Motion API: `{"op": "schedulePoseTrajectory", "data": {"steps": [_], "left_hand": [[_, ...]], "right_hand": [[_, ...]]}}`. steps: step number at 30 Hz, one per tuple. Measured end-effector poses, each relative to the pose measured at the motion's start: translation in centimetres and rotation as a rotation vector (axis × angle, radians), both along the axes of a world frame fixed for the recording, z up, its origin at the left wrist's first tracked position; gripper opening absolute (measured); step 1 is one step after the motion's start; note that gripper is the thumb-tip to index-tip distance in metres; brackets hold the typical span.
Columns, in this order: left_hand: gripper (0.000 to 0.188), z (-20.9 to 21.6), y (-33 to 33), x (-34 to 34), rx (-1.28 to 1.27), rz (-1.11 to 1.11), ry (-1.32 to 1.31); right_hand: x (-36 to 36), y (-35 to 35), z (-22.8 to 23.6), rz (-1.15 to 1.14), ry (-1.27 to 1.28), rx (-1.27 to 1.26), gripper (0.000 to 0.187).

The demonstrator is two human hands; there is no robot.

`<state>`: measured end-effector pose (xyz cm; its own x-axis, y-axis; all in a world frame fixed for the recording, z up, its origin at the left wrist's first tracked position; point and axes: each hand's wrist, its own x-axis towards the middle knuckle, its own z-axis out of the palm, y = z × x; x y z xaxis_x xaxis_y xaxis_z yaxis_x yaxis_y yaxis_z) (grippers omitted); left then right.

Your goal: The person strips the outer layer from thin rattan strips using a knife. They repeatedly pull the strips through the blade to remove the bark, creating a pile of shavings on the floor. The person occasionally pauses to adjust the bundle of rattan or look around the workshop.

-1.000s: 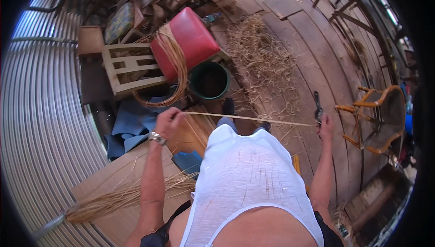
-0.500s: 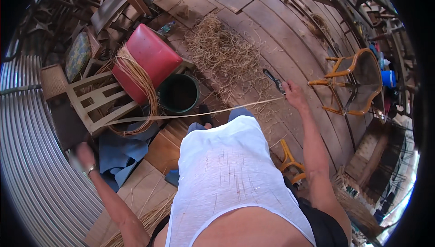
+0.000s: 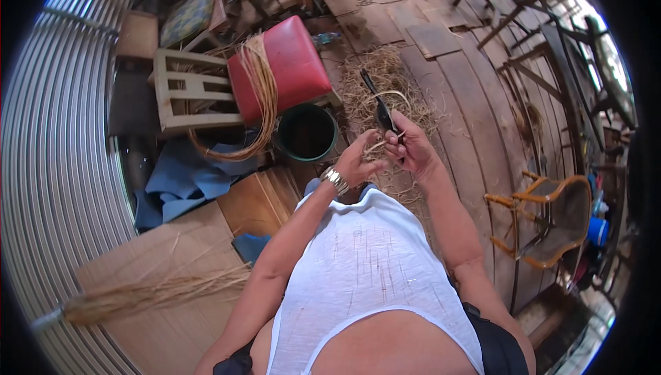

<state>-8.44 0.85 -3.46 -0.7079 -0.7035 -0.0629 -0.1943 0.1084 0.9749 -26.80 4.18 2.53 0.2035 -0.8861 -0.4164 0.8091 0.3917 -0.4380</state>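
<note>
My right hand (image 3: 413, 146) is closed round a long, narrow dark tool (image 3: 383, 112), whose slim end points away from me; its exact kind is unclear. A pale rattan-like strip (image 3: 394, 92) curves over the tool, and a piece of it shows between my hands. Close beside, my left hand (image 3: 359, 161), with a metal watch on the wrist, has its thumb and fingers apart near the strip. Beyond both hands lies a heap of thin curled shavings (image 3: 406, 82) on the floor.
A red-cushioned chair (image 3: 297, 58) lies tipped at left, a coil of strips (image 3: 258, 75) draped over it. Next to it stands a dark green bucket (image 3: 332, 142). Blue cloth (image 3: 182, 175) and a strip bundle (image 3: 138, 299) are nearer left. A rattan chair (image 3: 551, 216) lies right.
My left hand has come from the far left to beside my right hand. My right hand has moved left with the tool. The strip no longer stretches across to the chair. The view has shifted.
</note>
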Motion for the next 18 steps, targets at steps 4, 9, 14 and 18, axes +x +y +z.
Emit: {"op": "schedulePoseTrajectory", "data": {"steps": [4, 9, 14, 18], "left_hand": [[0.025, -1.0, -2.0, 2.1, 0.515, -0.119, 0.057], [0.023, 5.9, -1.4, 16.4, 0.350, 0.047, -0.271], [0.029, 13.2, 2.7, 33.5, -0.172, 0.454, -0.652], [0.028, 24.2, 13.0, 55.0, -0.389, 0.662, -1.404]], "right_hand": [[-1.5, -0.6, 1.7, 0.010, 0.138, 0.020, 0.025], [-10.0, -0.7, -5.1, -0.399, -0.045, 0.256, 0.037], [-13.4, 6.2, -13.4, 0.172, 0.867, 0.256, 0.034], [-15.6, 17.5, -20.7, 0.816, 1.568, 0.131, 0.038]]}}
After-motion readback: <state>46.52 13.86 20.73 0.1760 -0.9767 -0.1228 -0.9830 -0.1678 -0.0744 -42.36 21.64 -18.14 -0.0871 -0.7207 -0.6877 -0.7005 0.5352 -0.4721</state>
